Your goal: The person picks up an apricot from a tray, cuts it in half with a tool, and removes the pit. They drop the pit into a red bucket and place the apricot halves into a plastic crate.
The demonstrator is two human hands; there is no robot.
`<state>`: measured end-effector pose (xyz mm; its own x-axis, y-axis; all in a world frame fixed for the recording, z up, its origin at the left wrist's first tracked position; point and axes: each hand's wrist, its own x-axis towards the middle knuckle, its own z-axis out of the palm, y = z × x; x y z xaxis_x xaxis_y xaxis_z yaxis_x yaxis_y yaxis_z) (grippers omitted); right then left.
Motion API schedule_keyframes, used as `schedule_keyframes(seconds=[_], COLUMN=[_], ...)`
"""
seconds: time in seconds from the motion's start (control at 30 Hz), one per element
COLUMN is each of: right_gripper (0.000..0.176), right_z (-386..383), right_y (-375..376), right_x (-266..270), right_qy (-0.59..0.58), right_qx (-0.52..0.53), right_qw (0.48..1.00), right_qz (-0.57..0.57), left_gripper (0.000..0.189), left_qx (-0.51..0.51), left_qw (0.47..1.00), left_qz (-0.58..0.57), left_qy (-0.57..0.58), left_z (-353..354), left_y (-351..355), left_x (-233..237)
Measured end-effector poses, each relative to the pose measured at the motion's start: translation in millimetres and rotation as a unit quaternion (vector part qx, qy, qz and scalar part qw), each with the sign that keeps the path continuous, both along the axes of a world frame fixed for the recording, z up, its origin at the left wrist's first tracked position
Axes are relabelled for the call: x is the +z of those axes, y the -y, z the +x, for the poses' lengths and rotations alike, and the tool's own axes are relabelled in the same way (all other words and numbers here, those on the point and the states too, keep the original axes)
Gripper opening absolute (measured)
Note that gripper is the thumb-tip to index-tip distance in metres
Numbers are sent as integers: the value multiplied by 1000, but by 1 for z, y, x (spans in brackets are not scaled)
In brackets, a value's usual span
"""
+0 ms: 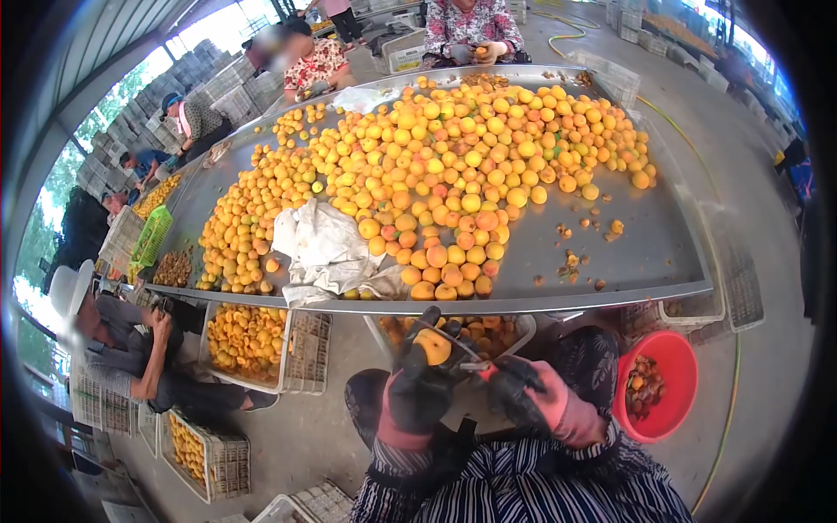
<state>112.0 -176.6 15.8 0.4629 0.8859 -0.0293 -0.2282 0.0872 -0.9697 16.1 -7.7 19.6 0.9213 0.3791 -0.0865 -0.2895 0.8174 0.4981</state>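
My left hand (pixel 418 379), in a black and pink glove, holds an orange-yellow apricot (pixel 432 347) in front of the metal table's near edge. My right hand (pixel 534 392), gloved alike, is closed around a thin metal tool that looks like a small knife (pixel 475 365). Its tip lies close to the apricot; whether it cuts into it I cannot make out. Just beyond both hands, a crate (pixel 526 328) of apricot pieces stands partly under the table edge.
A large heap of apricots (pixel 436 174) covers much of the metal table (pixel 645 253), beside a white cloth (pixel 323 244). A red basin (pixel 684 383) of scraps stands at my right. Crates of fruit (pixel 305 353) and a seated person (pixel 122 340) are at left; other people work across the table.
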Motion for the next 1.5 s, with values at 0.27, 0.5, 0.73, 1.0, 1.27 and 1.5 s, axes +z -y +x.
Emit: schedule_keyframes(seconds=[0.27, 0.5, 0.73, 1.0, 1.27, 1.5], right_gripper=[27, 32, 30, 31, 36, 28], right_z=[-22, -27, -31, -30, 2, -18], right_y=[-7, -5, -6, -8, -3, -7], right_x=[16, 11, 18, 6, 34, 7], right_qy=[222, 253, 233, 251, 357, 304], right_qx=[-18, -28, -34, -34, 60, -20], right_qw=[974, 966, 971, 967, 905, 941], right_qz=[-49, -46, -30, -21, -223, -147], left_gripper=[58, 60, 61, 60, 56, 53], left_qx=[35, 61, 48, 63, -12, -5], left_qw=[999, 998, 998, 997, 993, 992], left_qz=[22, 30, 23, 37, 96, -115], left_qy=[33, 3, 33, 21, -63, 44], left_z=[-20, -25, -24, -18, -10, 1], left_y=[8, 10, 10, 16, 1, -5], left_x=[13, 15, 20, 23, 1, -5])
